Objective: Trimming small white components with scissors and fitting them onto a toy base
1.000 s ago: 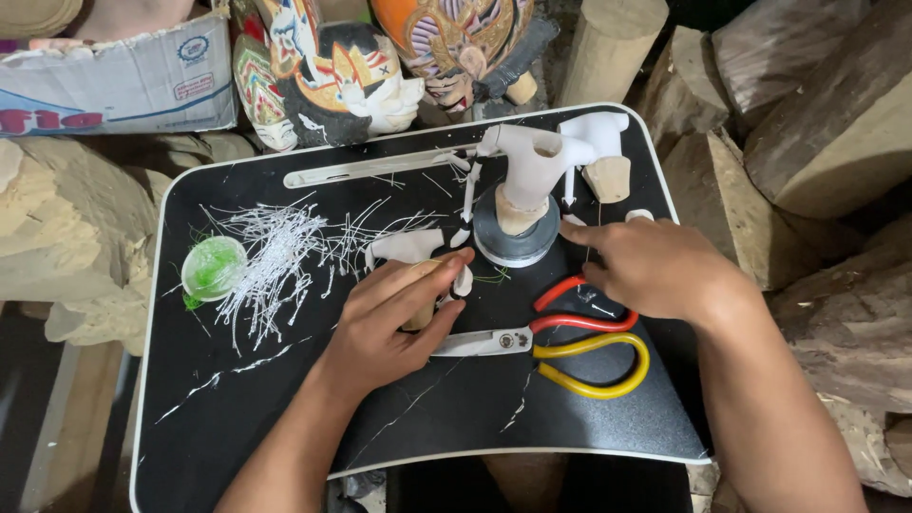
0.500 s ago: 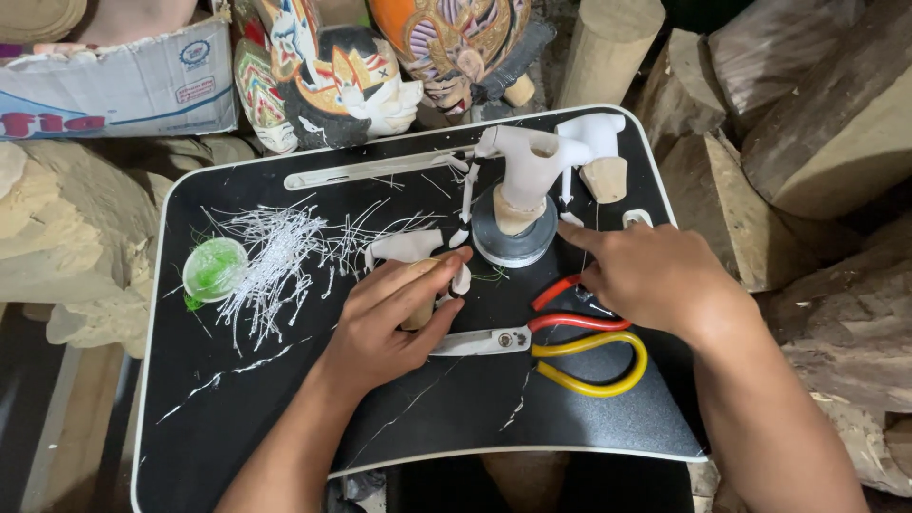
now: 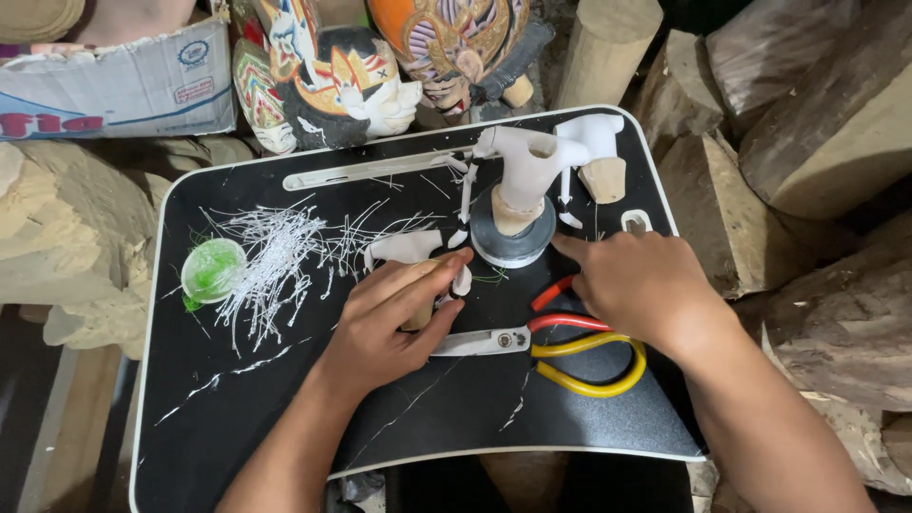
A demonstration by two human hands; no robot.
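White carved piece (image 3: 408, 249) pinched under the left hand (image 3: 394, 318), right hand (image 3: 641, 285) spread flat by the scissors (image 3: 532, 339), so a slip could likely snap its thin limbs.

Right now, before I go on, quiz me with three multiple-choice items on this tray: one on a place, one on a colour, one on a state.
1. Where does the green ball lie on the black tray?
A. left side
B. right edge
C. near edge

2. What colour are the handles of the scissors?
A. blue
B. all black
C. red and yellow

3. How does the left hand stand?
A. flat and empty
B. curled around a small pale piece
C. lifted off the tray

Key: 1 A, it sits left of the white fibres. 2 C, red and yellow loops show by the right hand. 3 B, its fingers wrap a pale wooden piece.
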